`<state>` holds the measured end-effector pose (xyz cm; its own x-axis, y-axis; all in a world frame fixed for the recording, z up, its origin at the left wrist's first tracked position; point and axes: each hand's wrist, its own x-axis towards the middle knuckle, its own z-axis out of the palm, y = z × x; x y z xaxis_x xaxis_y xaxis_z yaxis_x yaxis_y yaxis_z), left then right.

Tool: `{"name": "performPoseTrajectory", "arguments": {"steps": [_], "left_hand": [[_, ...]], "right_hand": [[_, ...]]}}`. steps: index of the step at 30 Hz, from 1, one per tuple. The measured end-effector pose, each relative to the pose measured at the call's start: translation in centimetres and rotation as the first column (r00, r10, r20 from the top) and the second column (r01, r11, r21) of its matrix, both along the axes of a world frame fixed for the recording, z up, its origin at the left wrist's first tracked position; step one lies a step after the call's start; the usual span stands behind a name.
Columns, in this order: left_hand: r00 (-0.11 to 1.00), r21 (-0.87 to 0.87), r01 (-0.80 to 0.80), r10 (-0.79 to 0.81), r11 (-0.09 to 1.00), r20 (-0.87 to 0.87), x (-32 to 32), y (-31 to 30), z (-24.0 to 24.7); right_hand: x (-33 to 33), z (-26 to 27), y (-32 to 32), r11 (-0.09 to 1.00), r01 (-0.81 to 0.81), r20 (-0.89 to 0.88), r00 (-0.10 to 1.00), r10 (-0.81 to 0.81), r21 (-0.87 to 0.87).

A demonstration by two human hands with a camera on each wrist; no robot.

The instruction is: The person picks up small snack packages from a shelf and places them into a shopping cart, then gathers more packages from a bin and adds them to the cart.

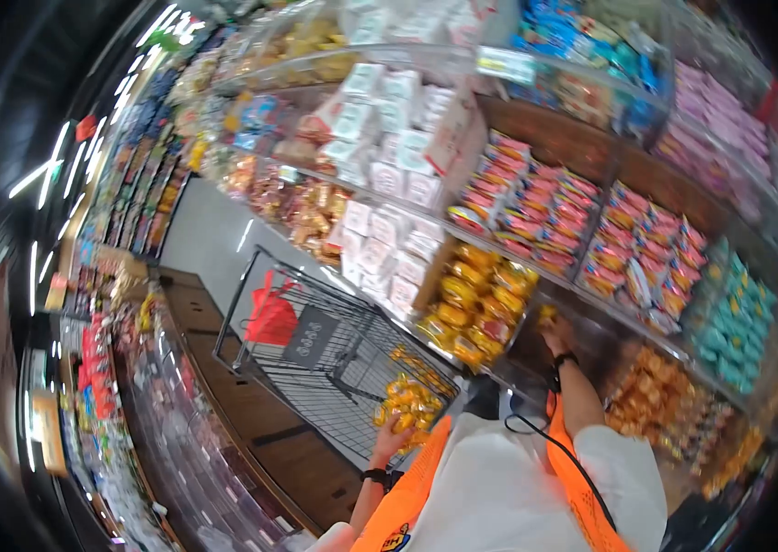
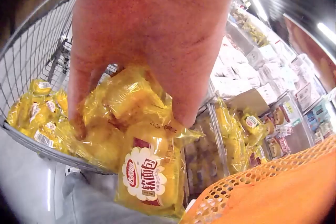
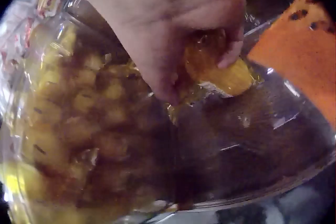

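My left hand (image 1: 391, 440) grips a cluster of soft bread packets (image 2: 149, 174) in yellow clear wrappers, at the near end of the shopping cart (image 1: 302, 391). In the left wrist view, fingers and thumb reach down around the packets, and one with a white and red label hangs lowest. Over at the shelf, my right hand (image 1: 554, 339) is inside a brown bin compartment (image 3: 262, 129). Its thumb and fingers pinch one yellow bread packet (image 3: 236, 77). Beyond a clear divider, more yellow packets (image 1: 476, 299) fill the neighbouring compartment.
More yellow packets (image 2: 39, 113) lie in the cart, and a red bag (image 1: 271, 313) hangs at its far end. Pink-wrapped snacks (image 1: 536, 202) and white packets (image 1: 384, 248) stock the shelves around the bin. Brown cabinets (image 1: 251, 432) line the aisle's left side.
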<state>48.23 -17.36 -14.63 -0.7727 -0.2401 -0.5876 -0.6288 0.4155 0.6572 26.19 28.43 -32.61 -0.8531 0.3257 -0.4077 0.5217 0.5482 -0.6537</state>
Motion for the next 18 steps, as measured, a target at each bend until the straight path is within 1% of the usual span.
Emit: {"name": "performPoseTrajectory", "arguments": {"steps": [1, 2, 3, 4, 5, 6, 7, 8, 9, 10, 11, 12, 13, 14, 17, 18], "left_hand": [[0.999, -0.032, -0.016, 0.017, 0.999, 0.042, 0.3, -0.2, -0.6], [0.998, 0.040, -0.027, 0.025, 0.999, 0.063, 0.6, -0.8, -1.5], [0.996, 0.115, -0.032, 0.022, 0.993, 0.089, 1.6, -1.6, -2.8], [0.995, 0.193, -0.024, 0.004, 0.981, 0.104, 1.2, -2.3, -4.0], [0.995, 0.110, 0.025, -0.035, 0.994, 0.097, 0.5, -2.6, -4.7], [0.992, 0.025, 0.062, -0.065, 0.998, 0.107, 1.2, -2.8, -4.8], [0.988, -0.060, 0.096, -0.088, 0.994, 0.124, 1.4, -2.8, -4.6], [0.988, -0.072, 0.102, -0.092, 0.992, 0.128, 1.3, -2.6, -4.2], [0.986, -0.085, 0.107, -0.095, 0.991, 0.134, 1.0, -2.3, -3.4], [0.985, -0.099, 0.111, -0.097, 0.989, 0.141, 0.5, -1.6, -2.1], [0.986, -0.119, 0.108, -0.091, 0.987, 0.142, -0.3, -0.4, 0.2], [0.986, -0.122, 0.109, -0.092, 0.986, 0.137, -1.1, -0.2, 0.7], [0.986, -0.124, 0.107, -0.089, 0.987, 0.141, -1.0, 0.0, 1.0], [0.985, -0.126, 0.106, -0.087, 0.986, 0.147, -0.7, 0.2, 1.4], [0.985, -0.004, -0.002, 0.002, 1.000, 0.175, -1.0, 0.8, 2.6], [0.982, 0.036, -0.038, 0.030, 0.999, 0.185, -0.8, 0.8, 2.8]], "right_hand": [[-0.4, 3.5, -0.3, 0.990, -0.044, 0.109, 0.994, 0.030, 0.136], [-0.6, 8.1, -0.1, 0.959, -0.083, 0.214, 0.976, 0.024, 0.271], [-0.5, 5.4, 0.3, 0.897, -0.214, 0.213, 0.967, 0.139, 0.387], [-1.1, 2.4, 1.0, 0.804, -0.316, 0.217, 0.947, 0.236, 0.503], [-2.2, 2.0, 1.4, 0.690, -0.432, 0.232, 0.900, 0.368, 0.581], [-2.4, 1.5, 1.7, 0.545, -0.538, 0.277, 0.827, 0.489, 0.643], [-2.9, -0.8, 1.7, 0.512, -0.534, 0.274, 0.822, 0.498, 0.673], [-3.6, -4.6, 1.5, 0.475, -0.537, 0.278, 0.813, 0.511, 0.698], [-4.5, -7.1, 1.2, 0.438, -0.539, 0.284, 0.804, 0.522, 0.720], [-5.1, -8.1, 0.8, 0.468, -0.508, 0.261, 0.829, 0.495, 0.724], [-5.6, -8.9, 0.3, 0.497, -0.478, 0.239, 0.850, 0.469, 0.724], [-6.2, -9.0, -0.1, 0.526, -0.449, 0.219, 0.870, 0.443, 0.722], [-6.2, -8.3, -0.1, 0.466, -0.497, 0.252, 0.833, 0.492, 0.732], [-6.0, -7.7, -0.2, 0.461, -0.519, 0.271, 0.822, 0.501, 0.720], [-6.6, -6.2, 0.1, 0.433, -0.583, 0.336, 0.784, 0.522, 0.687], [-6.3, -4.3, 0.1, 0.416, -0.611, 0.368, 0.766, 0.528, 0.674]]}}
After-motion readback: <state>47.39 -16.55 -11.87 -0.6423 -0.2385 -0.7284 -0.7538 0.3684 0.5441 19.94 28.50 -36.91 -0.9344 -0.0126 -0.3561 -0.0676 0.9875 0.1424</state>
